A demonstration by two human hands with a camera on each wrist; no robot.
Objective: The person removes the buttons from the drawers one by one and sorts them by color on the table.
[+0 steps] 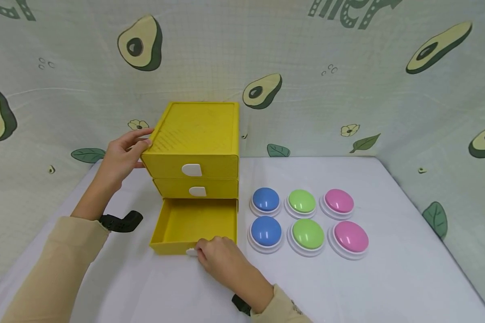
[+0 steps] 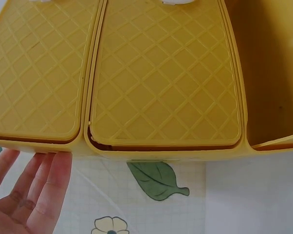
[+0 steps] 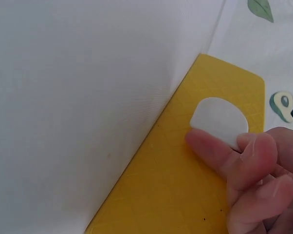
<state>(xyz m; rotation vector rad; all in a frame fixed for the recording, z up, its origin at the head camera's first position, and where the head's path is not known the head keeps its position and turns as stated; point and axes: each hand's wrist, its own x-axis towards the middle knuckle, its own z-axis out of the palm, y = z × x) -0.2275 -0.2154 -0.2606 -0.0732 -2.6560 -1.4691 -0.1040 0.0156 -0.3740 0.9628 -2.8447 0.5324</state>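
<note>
A yellow three-drawer cabinet (image 1: 202, 128) stands at the middle left of the table. Its bottom drawer (image 1: 169, 248) is pulled out, and nothing shows inside; the upper two are closed. My left hand (image 1: 123, 157) rests its fingers against the cabinet's left side near the top front corner. In the left wrist view, the fingers (image 2: 58, 170) reach straight onto that side wall. At the front of the bottom drawer, my right hand (image 1: 226, 262) pinches the white handle (image 3: 218, 119) by its edge between thumb and finger. In the head view, part of this handle is hidden behind the hand.
Right of the cabinet, dome-topped buttons on white bases stand in two rows: blue (image 1: 266, 231), green (image 1: 308, 234) and pink (image 1: 350, 237). A white cloth (image 1: 404, 278) covers the table. Behind it hangs an avocado-print sheet (image 1: 299, 45), close to the cabinet's back.
</note>
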